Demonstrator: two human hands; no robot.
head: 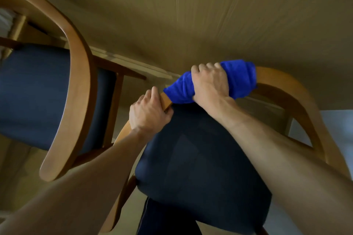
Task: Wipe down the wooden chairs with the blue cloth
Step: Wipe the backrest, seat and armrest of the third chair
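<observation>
A wooden chair (282,89) with a curved top rail and a dark blue cushion (200,158) stands right in front of me. The blue cloth (238,80) is wrapped around the middle of its top rail. My right hand (210,82) is shut on the cloth, squeezing it around the rail. My left hand (149,112) grips the bare wooden rail just to the left of the cloth. A second wooden chair (76,74) with a blue seat stands to the left, pushed under the table.
A large light wooden table (191,15) fills the upper part of the view, beyond both chairs. Pale floor (19,187) shows at the lower left. My dark trouser leg (162,219) is below the near chair's cushion.
</observation>
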